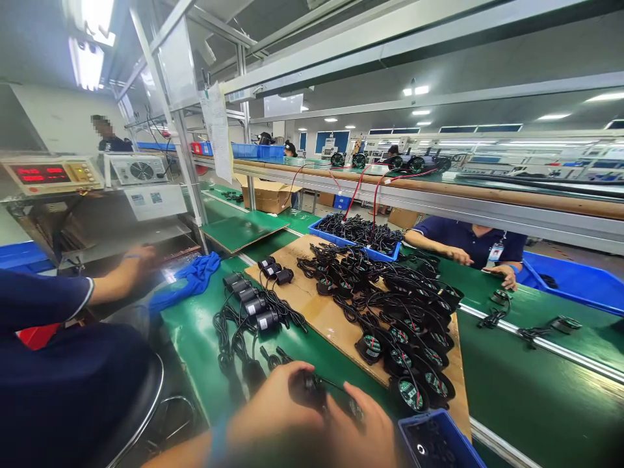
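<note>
My left hand [273, 406] and my right hand [363, 426] meet at the bottom of the view, both closed around one small black part with a cable [309, 387], just above the green bench top [195, 338]. Beyond my left hand lie several black adapters with coiled leads [251, 302]. To the right, a cardboard sheet [322, 315] carries several small black fans with wires [400, 312]. A blue bin [431, 442] sits by my right hand.
A co-worker in dark blue sits at my left, hand [139, 260] near a blue cloth [192, 276]. Another person's hands [480, 263] rest across the conveyor [536, 390]. A blue tray of cables [361, 234] and a red-digit tester [49, 174] stand behind.
</note>
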{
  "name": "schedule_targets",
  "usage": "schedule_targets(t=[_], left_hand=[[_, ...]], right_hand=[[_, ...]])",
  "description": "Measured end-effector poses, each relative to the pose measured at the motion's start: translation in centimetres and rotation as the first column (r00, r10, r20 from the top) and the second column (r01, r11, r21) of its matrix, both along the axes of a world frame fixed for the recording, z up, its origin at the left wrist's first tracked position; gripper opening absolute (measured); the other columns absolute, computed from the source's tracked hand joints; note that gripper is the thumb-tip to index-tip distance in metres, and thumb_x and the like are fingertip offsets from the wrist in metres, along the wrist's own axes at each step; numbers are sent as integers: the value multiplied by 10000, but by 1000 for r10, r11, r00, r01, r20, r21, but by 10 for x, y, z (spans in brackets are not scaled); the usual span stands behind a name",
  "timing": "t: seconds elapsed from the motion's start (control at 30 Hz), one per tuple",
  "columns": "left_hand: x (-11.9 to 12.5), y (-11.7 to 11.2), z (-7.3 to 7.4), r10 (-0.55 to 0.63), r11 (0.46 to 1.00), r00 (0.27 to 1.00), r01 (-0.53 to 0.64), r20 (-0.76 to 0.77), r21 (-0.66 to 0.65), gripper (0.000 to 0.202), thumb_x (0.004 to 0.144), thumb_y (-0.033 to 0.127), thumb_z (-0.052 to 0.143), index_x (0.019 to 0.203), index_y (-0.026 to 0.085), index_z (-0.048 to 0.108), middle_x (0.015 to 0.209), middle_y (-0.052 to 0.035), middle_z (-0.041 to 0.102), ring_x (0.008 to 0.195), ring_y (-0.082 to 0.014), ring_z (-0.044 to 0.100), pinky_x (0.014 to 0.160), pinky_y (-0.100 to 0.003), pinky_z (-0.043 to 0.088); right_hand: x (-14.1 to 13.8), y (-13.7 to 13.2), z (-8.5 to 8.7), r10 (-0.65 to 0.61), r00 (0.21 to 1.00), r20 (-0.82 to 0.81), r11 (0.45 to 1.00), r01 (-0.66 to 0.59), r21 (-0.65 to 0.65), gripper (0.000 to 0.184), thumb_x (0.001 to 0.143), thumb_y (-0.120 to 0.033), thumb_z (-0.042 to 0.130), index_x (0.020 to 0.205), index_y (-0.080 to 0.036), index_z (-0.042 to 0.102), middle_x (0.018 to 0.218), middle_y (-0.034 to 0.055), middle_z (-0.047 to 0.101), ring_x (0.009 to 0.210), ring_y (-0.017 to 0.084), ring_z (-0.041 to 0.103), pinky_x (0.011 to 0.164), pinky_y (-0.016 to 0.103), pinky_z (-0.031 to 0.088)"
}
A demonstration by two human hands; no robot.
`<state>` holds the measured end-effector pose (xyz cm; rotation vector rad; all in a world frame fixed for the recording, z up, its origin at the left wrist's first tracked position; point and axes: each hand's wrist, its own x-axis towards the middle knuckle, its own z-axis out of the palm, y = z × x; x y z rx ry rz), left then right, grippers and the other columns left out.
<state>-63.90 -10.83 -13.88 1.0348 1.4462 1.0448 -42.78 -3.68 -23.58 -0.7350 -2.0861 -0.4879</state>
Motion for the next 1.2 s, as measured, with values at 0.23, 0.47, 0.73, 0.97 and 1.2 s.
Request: schedule_targets(t=[0.23,0.47,0.73,0.97,1.2], left_hand=[[-15,5,-8,179,979,967,-193,182,61,808,472,250,948,1211,186,628,1229,-105,675,1179,-284,628,1069,-379,480],[-43,44,2,286,859,751,-476,595,188,769,652,486,872,1268,201,512,1101,-69,652,823,-156,682,689,-234,520],[-76,57,41,282,812,833,-472,477,343,671,744,470,746,1306,211,487,1161,-85,648,926,-177,673,768,-265,541],[-119,69,74,202,906,974,-225,100,358,650,650,218,806,1277,212,636,1223,-55,664,1046,-198,611,915,-283,478],[-129,96,9,236,954,964,-207,-120,215,630,650,249,759,1249,123,612,1215,-111,636,1136,-241,565,1052,-367,417]], right_hand=[[-12,3,-12,59,998,-29,996,-61,-59,218,906,-409,597,1054,-279,691,1014,25,670,929,137,572,797,253,463],[-92,-2,4,-44,998,32,766,55,-640,579,788,-146,605,1346,-297,580,1213,43,661,1119,253,587,911,381,460],[-143,28,26,-10,945,-327,519,-275,-809,380,961,-402,376,1117,-198,656,1031,69,725,906,160,687,795,269,510],[-193,-1,25,-12,914,-405,441,-358,-823,482,978,-235,118,1105,-158,576,918,61,723,786,97,698,713,203,542],[-200,-24,-9,153,981,-121,570,-188,-800,413,751,-59,498,1063,-220,716,1181,82,690,1165,240,636,1055,461,486]])
